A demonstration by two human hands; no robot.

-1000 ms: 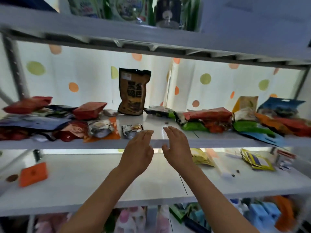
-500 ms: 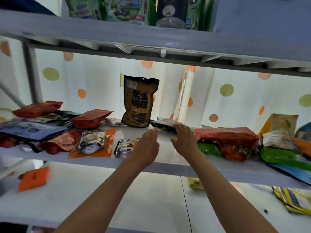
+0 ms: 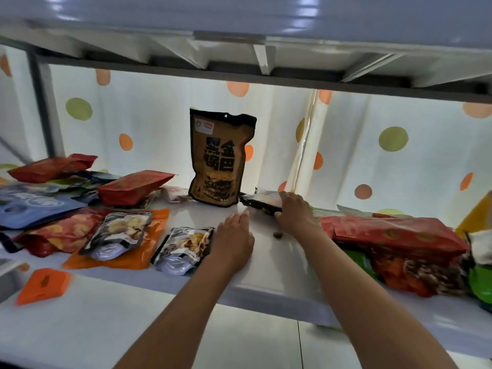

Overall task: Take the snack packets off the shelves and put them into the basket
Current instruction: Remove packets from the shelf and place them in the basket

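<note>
1. Dark flat packet lies at the back of the middle shelf, just right of the upright brown pouch; right hand grips its near end.
2. Left hand hovers with relaxed, straight fingers, holding nothing, beside a silver packet.
3. Basket is not in view.
4. Risk: dragging the packet out could topple the pouch, since they sit almost touching.

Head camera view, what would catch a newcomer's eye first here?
Probably the tall brown snack pouch standing upright at the back of the middle shelf, alone among flat packets. Next, the two hands reaching in: the right hand grips a dark packet lying just right of the pouch, while the left hand rests open on the shelf beside a small silver packet.
</note>
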